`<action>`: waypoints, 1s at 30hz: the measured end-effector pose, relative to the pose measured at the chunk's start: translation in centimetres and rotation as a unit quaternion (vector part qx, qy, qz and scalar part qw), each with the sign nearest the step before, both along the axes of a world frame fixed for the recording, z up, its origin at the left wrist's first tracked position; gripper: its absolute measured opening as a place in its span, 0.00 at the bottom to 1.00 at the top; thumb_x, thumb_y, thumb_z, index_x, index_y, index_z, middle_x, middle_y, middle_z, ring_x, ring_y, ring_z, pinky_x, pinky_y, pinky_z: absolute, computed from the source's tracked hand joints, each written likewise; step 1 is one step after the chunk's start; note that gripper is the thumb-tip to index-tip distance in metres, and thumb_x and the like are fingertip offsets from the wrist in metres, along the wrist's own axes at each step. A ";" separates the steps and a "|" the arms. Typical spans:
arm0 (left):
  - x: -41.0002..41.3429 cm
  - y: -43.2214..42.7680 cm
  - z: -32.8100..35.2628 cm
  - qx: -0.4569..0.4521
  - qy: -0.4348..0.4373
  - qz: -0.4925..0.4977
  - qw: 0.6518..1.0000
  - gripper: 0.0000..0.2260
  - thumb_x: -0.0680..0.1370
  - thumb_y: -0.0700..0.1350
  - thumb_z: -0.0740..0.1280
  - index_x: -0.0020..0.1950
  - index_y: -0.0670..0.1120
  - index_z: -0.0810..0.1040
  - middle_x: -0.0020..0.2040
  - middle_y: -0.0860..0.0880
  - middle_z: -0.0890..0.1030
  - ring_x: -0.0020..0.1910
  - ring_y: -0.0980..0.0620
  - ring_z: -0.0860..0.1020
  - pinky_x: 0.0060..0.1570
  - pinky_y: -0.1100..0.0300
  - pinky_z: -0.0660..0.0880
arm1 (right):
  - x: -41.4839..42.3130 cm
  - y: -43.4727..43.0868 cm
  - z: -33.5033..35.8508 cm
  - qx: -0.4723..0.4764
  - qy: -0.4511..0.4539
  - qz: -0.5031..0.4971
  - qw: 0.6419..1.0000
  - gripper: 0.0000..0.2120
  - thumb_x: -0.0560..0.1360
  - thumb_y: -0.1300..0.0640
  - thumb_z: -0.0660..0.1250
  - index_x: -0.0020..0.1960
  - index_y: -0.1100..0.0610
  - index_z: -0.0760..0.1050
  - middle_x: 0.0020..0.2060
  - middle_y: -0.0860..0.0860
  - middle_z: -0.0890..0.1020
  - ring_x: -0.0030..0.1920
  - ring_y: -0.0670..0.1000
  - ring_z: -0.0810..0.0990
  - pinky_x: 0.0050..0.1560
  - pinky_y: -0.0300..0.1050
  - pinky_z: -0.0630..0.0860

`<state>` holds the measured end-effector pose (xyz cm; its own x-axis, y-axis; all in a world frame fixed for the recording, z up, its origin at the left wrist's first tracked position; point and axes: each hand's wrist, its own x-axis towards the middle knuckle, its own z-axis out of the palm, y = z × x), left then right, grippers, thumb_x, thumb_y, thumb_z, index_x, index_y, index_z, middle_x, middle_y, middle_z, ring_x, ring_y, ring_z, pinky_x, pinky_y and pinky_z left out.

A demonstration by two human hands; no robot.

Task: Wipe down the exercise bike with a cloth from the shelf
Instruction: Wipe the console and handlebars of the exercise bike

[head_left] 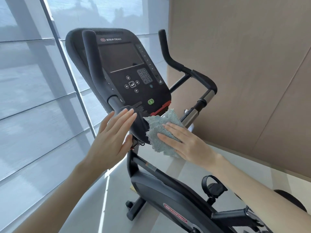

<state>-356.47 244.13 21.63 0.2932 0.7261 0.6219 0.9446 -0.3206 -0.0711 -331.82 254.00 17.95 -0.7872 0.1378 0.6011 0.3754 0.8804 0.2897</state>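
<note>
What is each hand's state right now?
Left hand: open, fingers straight, against the black handlebar.
Right hand: open, pressing the blue cloth flat against it.

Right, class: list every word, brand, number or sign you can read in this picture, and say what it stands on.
"STAR TRAC": top of the bike's console, beside a red badge.
Red oval logo on the lower housing: probably the same brand, too blurred to confirm.
Digits on the keypad, fine print beside the green button, frame sticker: too small to read.
</note>
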 end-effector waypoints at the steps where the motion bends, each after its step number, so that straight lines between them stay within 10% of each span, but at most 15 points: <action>1: 0.3 -0.2 0.1 0.001 0.001 0.008 1.000 0.21 0.79 0.43 0.53 0.71 0.38 0.67 0.71 0.43 0.68 0.72 0.45 0.63 0.71 0.41 0.57 | 0.4 0.1 0.2 -0.009 -0.005 0.007 1.000 0.20 0.76 0.63 0.63 0.67 0.60 0.69 0.64 0.62 0.74 0.66 0.60 0.72 0.65 0.55 0.69; 10: 1.9 -1.9 -0.5 0.011 0.030 0.080 0.996 0.18 0.79 0.42 0.56 0.65 0.37 0.74 0.65 0.43 0.76 0.68 0.44 0.71 0.69 0.41 0.60 | -1.3 1.9 6.8 -0.374 0.183 0.133 0.899 0.21 0.78 0.58 0.63 0.70 0.55 0.68 0.64 0.45 0.74 0.65 0.40 0.69 0.66 0.32 0.63; 15: 2.2 -2.8 -0.4 0.017 0.026 0.119 0.992 0.18 0.79 0.43 0.56 0.65 0.38 0.74 0.64 0.44 0.76 0.67 0.44 0.71 0.69 0.41 0.61 | -7.7 3.5 8.2 -0.477 0.023 0.086 0.875 0.22 0.80 0.53 0.59 0.73 0.50 0.62 0.66 0.54 0.73 0.66 0.51 0.69 0.67 0.40 0.62; 23: 4.0 -4.0 -0.7 0.055 0.003 0.143 0.988 0.16 0.79 0.42 0.57 0.64 0.38 0.75 0.63 0.44 0.77 0.66 0.44 0.71 0.69 0.44 0.61 | -4.7 2.4 4.3 -0.275 0.010 0.005 0.961 0.22 0.81 0.49 0.54 0.72 0.56 0.63 0.51 0.58 0.76 0.52 0.58 0.75 0.53 0.52 0.74; 30: 7.8 -1.8 -0.4 0.046 0.004 0.121 0.992 0.18 0.79 0.43 0.56 0.65 0.37 0.74 0.64 0.43 0.76 0.67 0.44 0.70 0.69 0.43 0.62 | 0.7 1.6 0.8 -0.134 0.042 0.068 0.988 0.19 0.76 0.60 0.66 0.65 0.65 0.73 0.60 0.64 0.76 0.63 0.61 0.74 0.65 0.58 0.69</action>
<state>-348.65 242.37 21.27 0.1224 0.7158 0.6875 0.9923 -0.0769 -0.0967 -331.11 255.56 18.74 -0.7578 0.1981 0.6217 0.2620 0.9650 0.0118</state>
